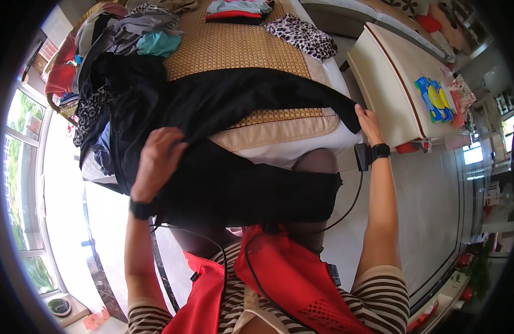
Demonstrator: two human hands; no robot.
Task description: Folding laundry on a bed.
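Observation:
A pair of black trousers [257, 89] lies spread across the bed and over my lap, its two legs pointing right. My right hand [369, 121] grips the hem of the far leg at the bed's right corner. The near leg [257, 192] rests across my thighs, its hem by my knee. Over the trousers' left part is my left hand [158, 160], slightly blurred, thumb and fingers apart with nothing between them. Whether it touches the cloth is hard to tell. Both wrists wear black straps with cables.
A woven mat [236, 46] covers the bed. Heaped clothes [135, 29] fill its left side; a folded stack [239, 9] and a leopard-print cloth [302, 36] lie farther back. At right stands a cream cabinet [386, 79] carrying a blue-and-yellow package [435, 99]. Windows [25, 150] line the left.

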